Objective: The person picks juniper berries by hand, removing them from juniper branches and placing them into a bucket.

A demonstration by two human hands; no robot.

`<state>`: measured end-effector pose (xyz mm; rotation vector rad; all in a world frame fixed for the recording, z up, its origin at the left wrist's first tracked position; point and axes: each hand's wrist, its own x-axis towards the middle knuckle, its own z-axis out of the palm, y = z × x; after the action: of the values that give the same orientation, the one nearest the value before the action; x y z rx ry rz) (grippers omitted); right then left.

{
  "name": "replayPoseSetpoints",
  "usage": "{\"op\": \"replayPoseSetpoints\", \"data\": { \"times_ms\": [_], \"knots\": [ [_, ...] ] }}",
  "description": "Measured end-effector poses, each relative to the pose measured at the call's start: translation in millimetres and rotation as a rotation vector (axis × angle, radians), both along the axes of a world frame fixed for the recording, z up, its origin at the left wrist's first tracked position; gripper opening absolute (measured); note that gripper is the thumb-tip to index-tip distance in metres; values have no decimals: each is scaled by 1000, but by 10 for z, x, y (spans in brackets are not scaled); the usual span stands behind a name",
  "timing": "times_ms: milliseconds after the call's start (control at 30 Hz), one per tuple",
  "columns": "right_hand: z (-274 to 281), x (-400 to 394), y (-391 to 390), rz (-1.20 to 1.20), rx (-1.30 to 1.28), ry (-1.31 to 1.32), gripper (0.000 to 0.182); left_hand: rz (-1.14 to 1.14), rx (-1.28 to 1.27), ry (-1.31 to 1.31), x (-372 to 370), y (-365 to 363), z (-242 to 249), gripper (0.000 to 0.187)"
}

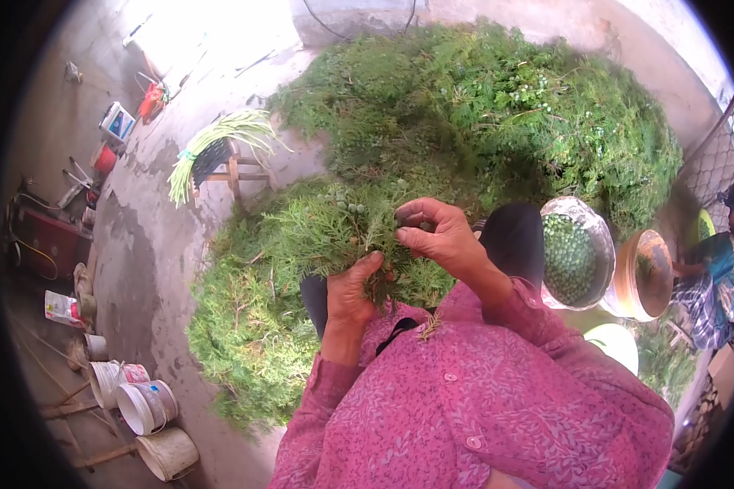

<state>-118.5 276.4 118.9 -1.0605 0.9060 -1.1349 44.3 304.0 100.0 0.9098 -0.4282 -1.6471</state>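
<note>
My left hand is closed around the stems of a leafy evergreen branch, held above my lap. Small bluish-green cones show among its flat sprays. At the branch's right side, the thumb and fingers of my right hand are pinched together. A small dark spot shows at those fingertips, too small to name. To the right of my knee stands a pale bucket holding many round green cones.
Cut evergreen branches lie heaped ahead, with another pile at my left. A stool carries long green stalks. An orange-rimmed bucket stands right, near a seated person. White buckets line the left.
</note>
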Motion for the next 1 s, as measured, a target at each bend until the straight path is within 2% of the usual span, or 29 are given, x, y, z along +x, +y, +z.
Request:
{"op": "replayPoseSetpoints", "data": {
  "times_ms": [133,267,367,467,567,633,767,833,867,933,1000],
  "knots": [
    [-3,10,6,15,-101,112,24,-36,20,-67,-2,-2,-55,33],
    [-3,40,20,18,1,68,22,-5,14,-113,-44,9,-26,31],
    [-9,71,13,11,-18,91,20,-84,-95,-228,-29,-7,-76,30],
    [-33,77,14,-31,-51,65,19,-34,-5,-201,-69,-2,1,29],
    [14,75,50,-115,-161,183,17,-27,19,-145,-57,-17,-29,31],
    [110,51,88,-121,-363,350,16,-59,-81,-109,-35,-22,-53,29],
    [57,37,67,-161,-507,405,15,-110,-35,-11,76,-43,-156,29],
    [10,28,62,-173,-605,435,18,-244,-140,170,114,-25,-114,38],
    [-18,29,59,-175,-603,433,18,-246,-139,168,72,-16,-55,38],
    [-56,29,46,-164,-745,534,20,-47,-161,191,-57,-9,75,45],
    [-6,45,93,-105,-714,567,21,-128,-148,206,3,-48,-15,46]
  ]
}}
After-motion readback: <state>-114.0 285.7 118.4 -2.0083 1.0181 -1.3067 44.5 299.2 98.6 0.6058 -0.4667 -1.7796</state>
